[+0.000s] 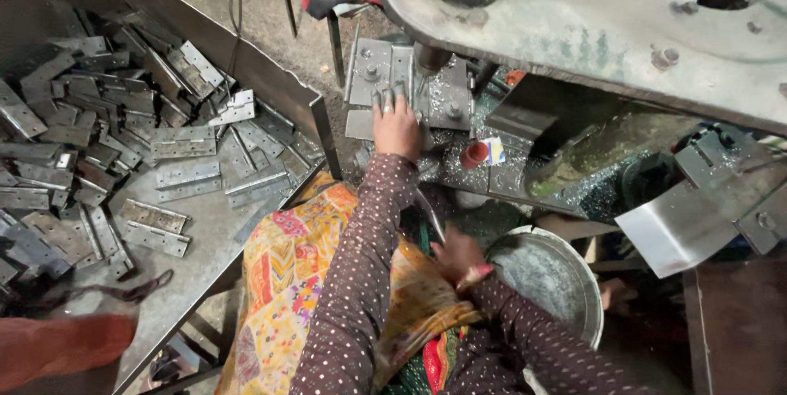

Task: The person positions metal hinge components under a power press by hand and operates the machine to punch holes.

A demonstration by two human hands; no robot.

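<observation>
Left hand (397,126) presses a metal plate (379,75) flat under the press punch (429,59), mid-frame. Right hand (457,257), blurred near the round pan (566,280), grip unclear. Many hinges (176,143) fill the tray (270,75) at left, so the work looks well underway.

Left arm: extended forward and up the middle of the view; sleeve dark brown with small pale dots, reaching to the wrist; forearm nearly straight. Left hand (397,127): back of the hand facing the camera; fingers (387,101) stretched ahead, close together, tips pressed down flat; grip not closed round anything visible. Right arm: bent at the elbow, drawn in low near the lap; same dotted sleeve. Right hand (457,256): blurred; fingers curled inward, pointing left; contents of its grip cannot be made out.
</observation>
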